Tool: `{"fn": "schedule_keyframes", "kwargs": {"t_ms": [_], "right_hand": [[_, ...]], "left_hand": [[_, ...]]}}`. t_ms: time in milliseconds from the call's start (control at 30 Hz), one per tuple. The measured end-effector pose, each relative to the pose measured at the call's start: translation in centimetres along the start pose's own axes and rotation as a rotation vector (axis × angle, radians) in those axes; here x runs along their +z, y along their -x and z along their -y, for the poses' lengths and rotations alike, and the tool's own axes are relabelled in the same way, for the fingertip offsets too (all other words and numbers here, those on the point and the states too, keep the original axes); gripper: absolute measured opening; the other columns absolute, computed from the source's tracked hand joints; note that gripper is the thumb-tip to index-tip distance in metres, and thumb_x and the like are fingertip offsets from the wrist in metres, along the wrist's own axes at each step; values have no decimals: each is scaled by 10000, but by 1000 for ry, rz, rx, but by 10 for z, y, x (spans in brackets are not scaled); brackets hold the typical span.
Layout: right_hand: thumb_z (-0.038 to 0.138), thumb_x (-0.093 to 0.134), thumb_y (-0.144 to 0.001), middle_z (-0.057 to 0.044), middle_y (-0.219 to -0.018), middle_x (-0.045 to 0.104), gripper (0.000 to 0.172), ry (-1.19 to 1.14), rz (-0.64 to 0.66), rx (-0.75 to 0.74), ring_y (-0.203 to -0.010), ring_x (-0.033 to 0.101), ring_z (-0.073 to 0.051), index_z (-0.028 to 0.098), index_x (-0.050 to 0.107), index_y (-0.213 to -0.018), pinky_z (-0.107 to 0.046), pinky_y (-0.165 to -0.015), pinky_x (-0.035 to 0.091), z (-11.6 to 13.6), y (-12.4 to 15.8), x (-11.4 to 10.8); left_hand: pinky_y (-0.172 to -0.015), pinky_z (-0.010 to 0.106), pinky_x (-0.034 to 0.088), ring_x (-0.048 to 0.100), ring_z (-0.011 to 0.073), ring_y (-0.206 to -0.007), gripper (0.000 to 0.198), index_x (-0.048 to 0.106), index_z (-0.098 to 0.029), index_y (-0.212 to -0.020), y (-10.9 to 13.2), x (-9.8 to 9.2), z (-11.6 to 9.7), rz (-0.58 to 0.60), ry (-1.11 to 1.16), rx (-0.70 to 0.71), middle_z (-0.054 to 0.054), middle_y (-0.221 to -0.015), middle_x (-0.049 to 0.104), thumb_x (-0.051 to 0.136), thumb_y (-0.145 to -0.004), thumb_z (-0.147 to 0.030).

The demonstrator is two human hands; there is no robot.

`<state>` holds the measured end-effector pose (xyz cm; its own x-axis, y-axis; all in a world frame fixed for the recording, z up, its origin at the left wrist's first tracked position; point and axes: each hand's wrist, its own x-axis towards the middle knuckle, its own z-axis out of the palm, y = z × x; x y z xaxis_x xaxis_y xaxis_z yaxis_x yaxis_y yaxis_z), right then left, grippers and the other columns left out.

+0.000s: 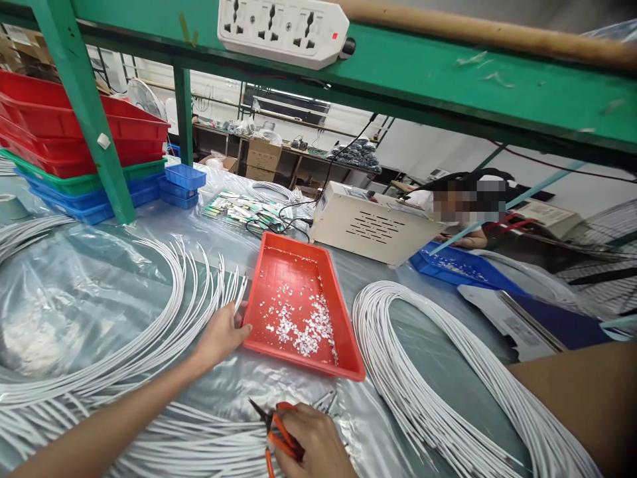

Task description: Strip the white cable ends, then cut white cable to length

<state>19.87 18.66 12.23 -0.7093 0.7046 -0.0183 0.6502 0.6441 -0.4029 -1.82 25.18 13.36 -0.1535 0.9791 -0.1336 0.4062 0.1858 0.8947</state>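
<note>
My left hand point(225, 332) grips the left rim of a shallow red tray point(283, 259), its thumb over the edge and some fingers hidden by the tray wall. Many small white scraps point(303, 328) are scattered over the tray's bottom. Below the tray, my right hand point(313, 441) is closed around orange-handled snips point(284, 428), their dark pointed tips aimed up and left. The ends of a bundle of white cables point(174, 292) reach up to my left hand and the tray's left side. More white cables point(199, 438) lie below, running toward my right hand.
A coil of white cables point(398, 372) lies right of the tray. Behind stands a beige metal box point(368, 222). Stacked red, green and blue bins point(74, 153) stand left, beside a green post point(94, 119). A power strip point(283, 30) hangs on the overhead beam. Another person point(468, 232) is across the table.
</note>
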Motion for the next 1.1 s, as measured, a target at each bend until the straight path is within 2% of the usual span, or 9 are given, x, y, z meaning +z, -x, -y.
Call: {"fn": "schedule_keyframes", "kwargs": {"t_ms": [233, 300, 367, 433, 600, 767, 833, 933, 1100], "right_hand": [[157, 579, -674, -13, -674, 649, 70, -102, 54, -1, -628, 555, -147, 175, 549, -614, -230, -577, 366, -8, 1, -4], [135, 590, -652, -27, -771, 679, 52, -164, 68, -16, -766, 582, -179, 175, 602, -683, -244, -696, 412, -10, 0, -9], [124, 593, -644, -35, -922, 684, 172, -246, 84, -53, -963, 553, -214, 180, 638, -800, -278, -846, 398, -11, -3, -15], [180, 592, -681, -52, -1018, 661, 197, -310, 86, -47, -1074, 496, -235, 177, 641, -872, -309, -907, 377, -11, -5, -23], [341, 421, -837, -84, -906, 649, 260, -288, 73, -6, -884, 567, -209, 176, 622, -834, -299, -762, 440, -3, -6, -54], [373, 404, -873, -91, -1063, 605, 304, -88, -43, 4, -1144, 417, -254, 203, 567, -1066, -412, -942, 325, 4, -16, -98], [370, 386, -886, -88, -1091, 586, 318, -27, -83, 46, -1161, 385, -260, 222, 527, -1130, -446, -935, 313, 6, -26, -111], [357, 327, -908, -78, -1065, 571, 298, -12, -116, 117, -1098, 418, -245, 230, 550, -1059, -427, -877, 348, 3, -43, -116], [369, 250, -921, -76, -850, 564, 390, -11, -120, 245, -842, 507, -210, 184, 574, -808, -372, -775, 380, -14, -59, -98]], "left_hand": [[-512, 244, 250, 492, 157, -552, 332, 560, -160, -981, 22, -22, -21, 162, -459, 36, -4, -627, 560, 571, -656, -228], [-522, 245, 244, 512, 171, -592, 238, 574, -179, -898, 22, -25, -23, 138, -517, 63, 11, -658, 577, 571, -685, -286], [-519, 246, 236, 503, 166, -579, 159, 568, -190, -797, 20, -25, -24, 87, -518, 97, 5, -632, 564, 519, -742, -330], [-524, 244, 253, 492, 153, -564, 173, 561, -194, -754, 18, -25, -26, 63, -436, 132, -4, -611, 556, 450, -791, -321], [-577, 230, 333, 498, 135, -625, 153, 555, -171, -730, 9, -22, -24, 154, -74, 139, -1, -662, 559, 462, -776, -283], [-539, 210, 304, 396, 95, -566, 233, 445, -171, -665, -2, -14, -15, 224, 166, 86, -55, -593, 420, 604, -689, -340], [-517, 203, 275, 353, 81, -536, 274, 414, -177, -670, -5, -10, -13, 235, 252, 65, -75, -569, 375, 624, -676, -352], [-500, 201, 246, 324, 73, -504, 308, 413, -179, -696, -6, -5, -17, 228, 351, 27, -91, -532, 353, 634, -669, -393], [-554, 210, 295, 390, 84, -553, 338, 478, -156, -646, -8, 1, -30, 205, 455, 41, -56, -569, 440, 649, -646, -447]]}}
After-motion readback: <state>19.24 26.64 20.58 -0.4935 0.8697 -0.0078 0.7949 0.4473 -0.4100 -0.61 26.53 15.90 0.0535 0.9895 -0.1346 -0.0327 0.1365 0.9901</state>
